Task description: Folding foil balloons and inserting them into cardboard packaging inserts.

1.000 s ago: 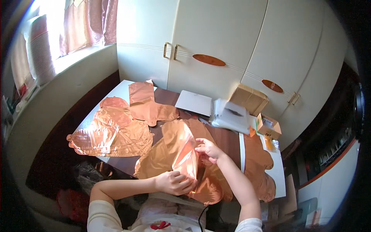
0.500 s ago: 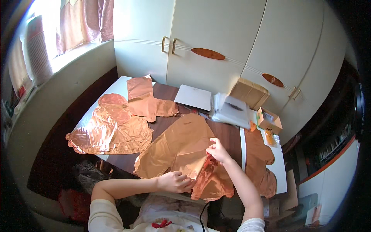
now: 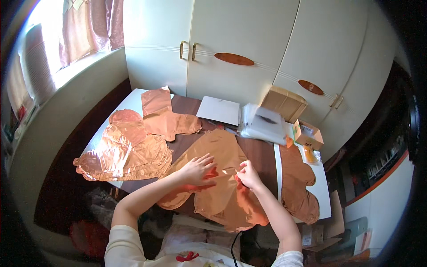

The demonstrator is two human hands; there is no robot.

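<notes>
A large, flat, copper-coloured foil balloon [image 3: 222, 189] lies across the near middle of the table, its lower part spread out toward me. My left hand [image 3: 199, 171] is over its left part with fingers stretched out, and it holds nothing. Whether the palm touches the foil I cannot tell. My right hand [image 3: 249, 175] is closed in a pinch at the balloon's right edge, where the foil rises and reflects reddish light. Further left lies a shiny stack of flat foil balloons [image 3: 126, 149], and behind it another copper foil balloon [image 3: 167, 116].
More copper foil [image 3: 296, 182] lies on the table's right side. At the back are a white flat box [image 3: 218, 110], a pile of clear plastic sleeves [image 3: 263, 126], a brown carton [image 3: 283, 103] and a small open box [image 3: 308, 135]. White cabinets [image 3: 240, 26] stand behind the table [image 3: 262, 162].
My left hand has opened and moved up and left from the near edge. The balloon's folded near part now lies flatter. My right hand stays pinched at nearly the same place.
</notes>
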